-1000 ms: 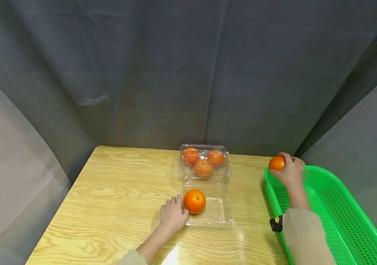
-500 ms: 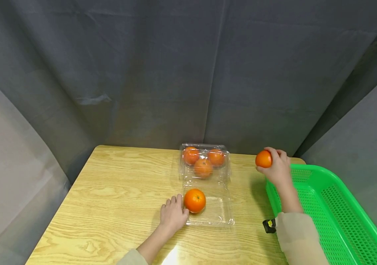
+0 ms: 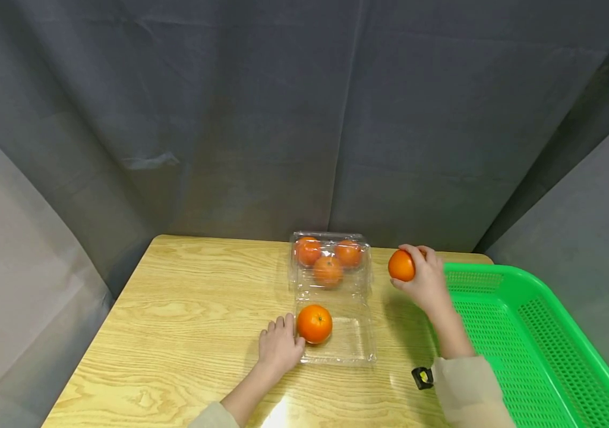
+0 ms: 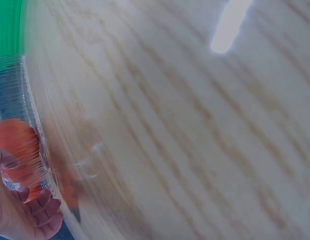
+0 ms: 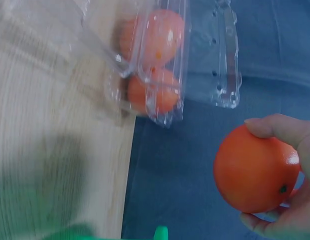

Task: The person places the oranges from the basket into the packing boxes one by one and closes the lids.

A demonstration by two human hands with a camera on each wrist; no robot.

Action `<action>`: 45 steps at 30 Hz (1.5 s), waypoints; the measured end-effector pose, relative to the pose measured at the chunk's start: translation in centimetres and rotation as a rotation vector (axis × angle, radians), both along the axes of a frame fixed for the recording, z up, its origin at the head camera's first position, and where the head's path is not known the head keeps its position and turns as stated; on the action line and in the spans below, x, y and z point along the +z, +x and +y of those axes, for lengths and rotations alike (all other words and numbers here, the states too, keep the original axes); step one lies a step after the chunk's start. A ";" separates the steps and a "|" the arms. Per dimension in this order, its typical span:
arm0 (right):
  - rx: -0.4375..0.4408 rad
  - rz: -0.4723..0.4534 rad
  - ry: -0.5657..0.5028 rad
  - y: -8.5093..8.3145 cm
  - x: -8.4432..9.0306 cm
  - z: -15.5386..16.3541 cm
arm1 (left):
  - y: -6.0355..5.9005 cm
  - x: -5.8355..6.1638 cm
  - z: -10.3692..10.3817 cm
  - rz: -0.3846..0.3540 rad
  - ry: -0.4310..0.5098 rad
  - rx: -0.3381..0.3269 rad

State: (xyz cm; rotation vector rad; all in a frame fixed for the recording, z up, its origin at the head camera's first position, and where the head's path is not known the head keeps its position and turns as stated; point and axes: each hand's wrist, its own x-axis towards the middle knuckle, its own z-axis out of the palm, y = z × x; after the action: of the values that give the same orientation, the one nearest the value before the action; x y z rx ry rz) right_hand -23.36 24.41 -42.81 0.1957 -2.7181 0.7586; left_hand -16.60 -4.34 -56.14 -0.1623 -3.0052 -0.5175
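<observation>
My right hand (image 3: 426, 282) holds an orange (image 3: 401, 265) by its sides, between thumb and fingers, above the table just left of the green basket. The right wrist view shows this orange (image 5: 257, 169) from close up. Clear plastic packaging (image 3: 344, 351) lies mid-table, with one orange (image 3: 315, 324) in its near part. Toward its far end, three oranges (image 3: 328, 272) show through the plastic. My left hand (image 3: 280, 348) is at the near left edge of the packaging, fingers along the outside and thumb over the rim, pinching the wall beside the near orange.
A green perforated basket (image 3: 534, 333) takes up the right side. Dark grey cloth (image 3: 251, 119) hangs behind the wooden table (image 3: 176, 333) and along both sides. A small black device (image 3: 423, 377) sits by the right sleeve.
My right hand has carried its orange left, from over the basket's far left corner to above the table. The left hand and the packaging have stayed in place.
</observation>
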 end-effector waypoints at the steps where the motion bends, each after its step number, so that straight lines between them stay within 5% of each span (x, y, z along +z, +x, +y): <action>1: 0.009 0.001 0.003 0.1 -0.1 -0.2 | 0.0 0.0 0.0 0.000 0.001 0.001; 23: 0.313 0.037 0.087 3.0 -4.0 -4.5 | 0.1 0.0 0.0 0.009 0.007 0.006; 45: 0.450 -0.143 0.176 4.9 -5.8 -6.8 | 0.1 0.0 0.1 -0.001 -0.011 0.017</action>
State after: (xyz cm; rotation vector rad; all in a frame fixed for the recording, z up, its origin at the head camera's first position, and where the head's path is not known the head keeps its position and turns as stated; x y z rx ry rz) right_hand -18.42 17.60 -48.60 0.8449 -2.9126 0.6620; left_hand -16.52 -4.25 -56.15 -0.1368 -3.0083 -0.4995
